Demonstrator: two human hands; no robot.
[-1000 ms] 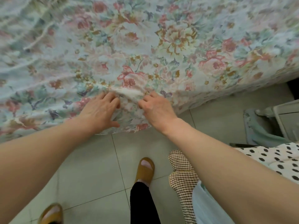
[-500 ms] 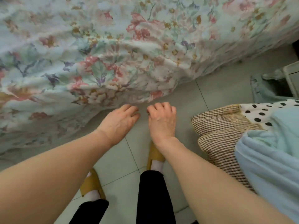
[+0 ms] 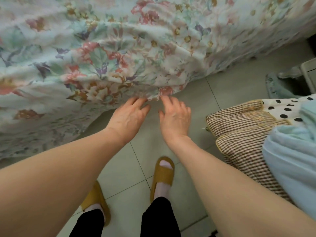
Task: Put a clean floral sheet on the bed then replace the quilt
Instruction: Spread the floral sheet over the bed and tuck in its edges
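- Floral sheet covers the bed ahead of both hands and drapes down over its side, its crumpled lower hem hanging just above the fingertips.
- The hem runs across the view from lower left to upper right, which is the sheet's long direction as far as it shows; the cloth hangs downward from the bed's top toward the tiled floor.
- Left hand reaches forward with fingers straight and slightly spread, fingertips at the hem; whether they touch the cloth or sit just short of it cannot be told. It grasps nothing.
- Right hand lies just beside the left, fingers relaxed and fanned, its foremost fingertips at the same low point of the hem. It holds nothing either.
- Beneath the hands, two feet in mustard slippers stand on the floor, with black trouser legs below them in the view.
- To the right of the right hand sits a pile of bedding: a brown checked cloth, a white cloth with black dots behind it, and a pale blue cloth nearest the right forearm.
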